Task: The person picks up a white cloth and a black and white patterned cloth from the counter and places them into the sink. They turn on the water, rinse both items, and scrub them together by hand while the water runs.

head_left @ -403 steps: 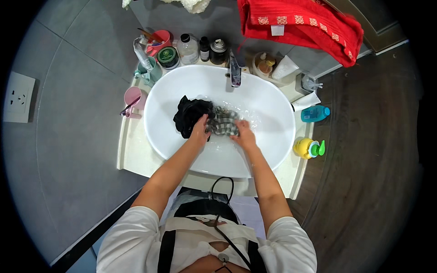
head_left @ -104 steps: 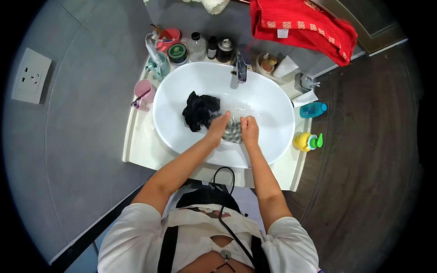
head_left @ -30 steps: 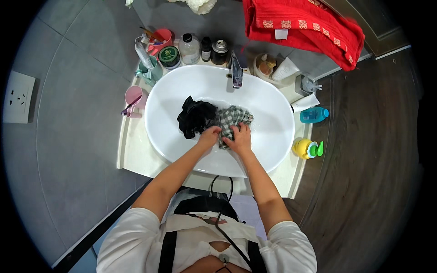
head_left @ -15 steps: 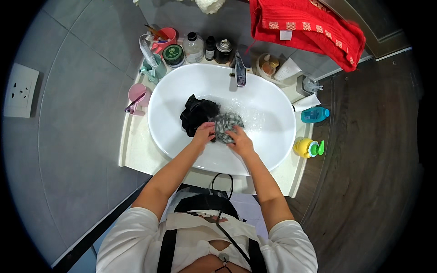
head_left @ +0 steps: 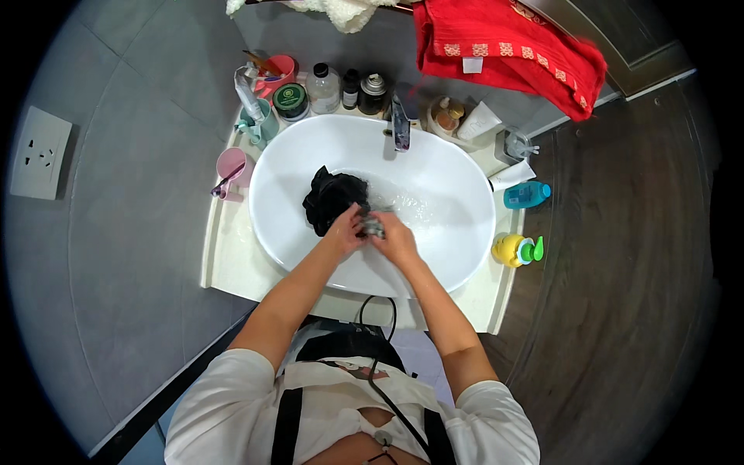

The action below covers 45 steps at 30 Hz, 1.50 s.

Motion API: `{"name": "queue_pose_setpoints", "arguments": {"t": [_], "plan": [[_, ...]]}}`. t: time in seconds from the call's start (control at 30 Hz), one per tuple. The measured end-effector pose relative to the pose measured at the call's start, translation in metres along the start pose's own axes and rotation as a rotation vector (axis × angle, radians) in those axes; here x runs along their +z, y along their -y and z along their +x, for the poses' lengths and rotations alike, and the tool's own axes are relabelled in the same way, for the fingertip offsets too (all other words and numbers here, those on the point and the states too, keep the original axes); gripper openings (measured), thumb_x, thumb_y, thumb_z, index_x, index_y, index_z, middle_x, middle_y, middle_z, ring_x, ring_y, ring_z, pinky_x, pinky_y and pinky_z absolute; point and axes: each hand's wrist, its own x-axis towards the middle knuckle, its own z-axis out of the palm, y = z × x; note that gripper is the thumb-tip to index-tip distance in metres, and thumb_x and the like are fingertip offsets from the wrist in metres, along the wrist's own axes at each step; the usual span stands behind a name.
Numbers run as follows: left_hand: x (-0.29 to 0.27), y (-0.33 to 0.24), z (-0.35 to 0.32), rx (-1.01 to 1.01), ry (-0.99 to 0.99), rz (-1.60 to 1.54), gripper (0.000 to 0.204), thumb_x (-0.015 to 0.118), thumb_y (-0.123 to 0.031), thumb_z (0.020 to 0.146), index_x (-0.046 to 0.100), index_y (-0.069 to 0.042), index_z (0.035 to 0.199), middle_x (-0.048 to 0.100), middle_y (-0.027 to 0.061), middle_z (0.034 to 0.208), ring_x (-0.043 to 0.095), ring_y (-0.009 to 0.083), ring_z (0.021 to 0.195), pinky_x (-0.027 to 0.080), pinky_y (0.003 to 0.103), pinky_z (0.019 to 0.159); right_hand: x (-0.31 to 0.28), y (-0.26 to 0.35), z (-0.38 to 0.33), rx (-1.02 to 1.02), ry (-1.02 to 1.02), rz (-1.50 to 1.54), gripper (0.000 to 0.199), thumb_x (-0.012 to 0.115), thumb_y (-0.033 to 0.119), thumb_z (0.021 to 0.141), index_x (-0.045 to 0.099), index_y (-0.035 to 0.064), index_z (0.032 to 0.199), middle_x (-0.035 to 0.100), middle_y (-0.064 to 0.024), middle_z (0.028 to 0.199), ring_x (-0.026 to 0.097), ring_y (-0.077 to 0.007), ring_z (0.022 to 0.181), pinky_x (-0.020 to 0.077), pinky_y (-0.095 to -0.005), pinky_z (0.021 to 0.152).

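A black cloth lies bunched in the left half of the white washbasin. Against its right side is a grey-and-white checked cloth, wet and gathered small between my hands. My right hand closes over it from the right and hides much of it. My left hand pinches its left edge, beside the black cloth; some of these fingertips are hard to make out. Bubbly water lies in the bowl, under the faucet.
Along the back stand a green-lidded jar, a clear bottle and dark bottles. Cups line the left side. A blue bottle and yellow pump bottle edge the right. A red towel hangs behind.
The checked cloth has been gathered from a spread bundle into a small wad. My right hand has moved left and closed over it. The whole view has shifted slightly.
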Motion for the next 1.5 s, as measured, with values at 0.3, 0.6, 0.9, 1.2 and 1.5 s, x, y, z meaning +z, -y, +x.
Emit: {"name": "queue_pose_setpoints", "arguments": {"t": [0.3,0.6,0.9,1.2,1.5], "plan": [[0.009,-0.016,-0.007,0.032,0.474,-0.223,0.026,0.055,-0.039,0.084,0.056,-0.013,0.080,0.059,0.0037,0.076,0.057,0.0159,0.064,0.049,0.030,0.056,0.011,0.063,-0.007,-0.077,-0.194,0.166,0.016,0.061,0.019,0.075,0.058,0.0092,0.088,0.055,-0.0128,0.085,0.057,-0.0319,0.074,0.0470,-0.0391,0.061],[0.057,-0.002,-0.037,0.240,-0.046,-0.025,0.026,0.053,-0.037,0.086,0.055,-0.014,0.075,0.057,-0.0001,0.075,0.054,0.0151,0.059,0.046,0.032,0.051,0.013,0.013,0.029,0.212,-0.349,-0.012,0.029,0.041,0.027,0.088,0.057,0.0042,0.078,0.056,-0.0176,0.080,0.054,-0.0387,0.071,0.0429,-0.0461,0.065],[0.013,-0.024,-0.021,0.438,0.067,0.502,0.032,0.047,-0.039,0.088,0.056,-0.011,0.098,0.053,0.0030,0.094,0.048,0.0124,0.086,0.038,0.030,0.075,-0.004,-0.071,0.010,0.119,-0.262,0.328,0.012,0.054,0.015,0.082,0.056,0.0062,0.090,0.054,-0.0125,0.084,0.054,-0.0266,0.072,0.0434,-0.0365,0.065],[-0.002,-0.022,-0.032,0.297,-0.009,0.323,0.038,0.046,-0.040,0.088,0.049,-0.015,0.117,0.047,0.0012,0.119,0.040,0.0157,0.114,0.027,0.039,0.098,0.017,-0.105,0.013,0.444,-0.249,-0.113,0.030,0.062,0.021,0.075,0.057,0.0072,0.101,0.056,-0.0122,0.090,0.055,-0.0281,0.082,0.0452,-0.0369,0.074],[-0.005,-0.009,-0.029,0.313,-0.034,0.605,0.024,0.047,-0.027,0.090,0.055,-0.013,0.108,0.056,-0.0013,0.102,0.050,0.0101,0.097,0.040,0.026,0.081,-0.002,-0.091,0.036,0.165,-0.279,-0.042,0.016,0.056,0.016,0.080,0.057,0.0069,0.093,0.058,-0.0128,0.082,0.056,-0.0277,0.077,0.0451,-0.0358,0.067]]}}
